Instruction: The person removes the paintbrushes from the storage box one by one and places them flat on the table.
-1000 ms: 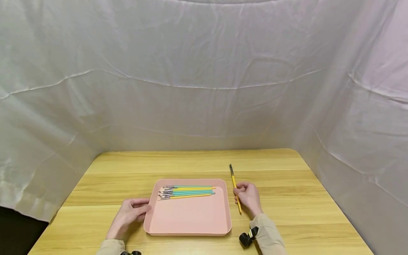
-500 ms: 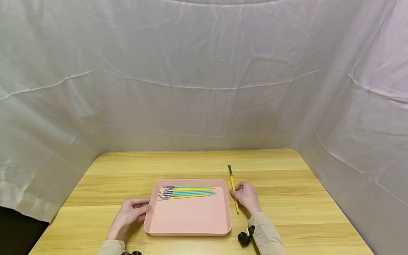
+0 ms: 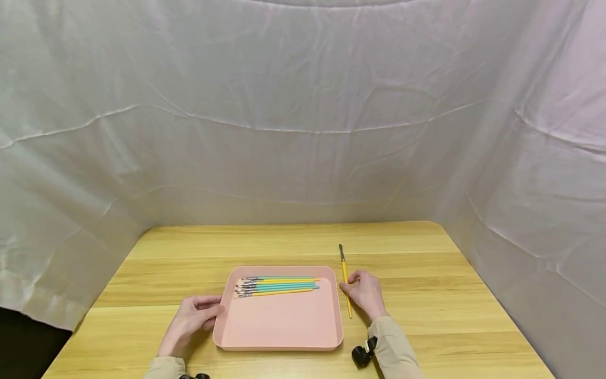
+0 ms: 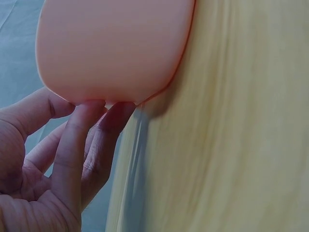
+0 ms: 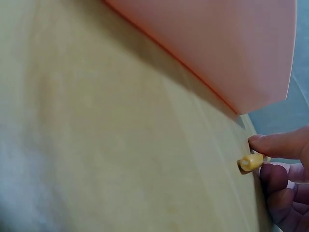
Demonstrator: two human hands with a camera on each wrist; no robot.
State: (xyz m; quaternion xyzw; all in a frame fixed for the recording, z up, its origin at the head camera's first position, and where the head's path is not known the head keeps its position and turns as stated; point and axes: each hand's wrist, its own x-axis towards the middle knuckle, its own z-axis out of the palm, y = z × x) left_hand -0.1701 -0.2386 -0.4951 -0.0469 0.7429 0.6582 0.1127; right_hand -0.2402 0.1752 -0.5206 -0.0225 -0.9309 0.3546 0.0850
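A pink tray (image 3: 283, 329) lies on the table in front of me. Several paintbrushes (image 3: 279, 286) with turquoise or yellow handles lie side by side in its far part, bristles to the left. My left hand (image 3: 191, 318) is at the tray's left side, its fingertips touching the outer wall in the left wrist view. Just right of the tray, my right hand (image 3: 366, 295) pinches the yellow handle of a paintbrush (image 3: 344, 271) between thumb and fingers. The brush's dark bristles point away from me; its handle end (image 5: 250, 162) shows in the right wrist view.
The wooden table (image 3: 426, 295) extends around the tray on all sides. Grey-white curtains (image 3: 303, 158) hang behind it and along both sides. A black wrist camera (image 3: 362, 356) is strapped near the right sleeve.
The right hand has moved slightly left toward the tray with the brush, whose handle end swings left and which turns about its length. The left hand holds still at the tray.
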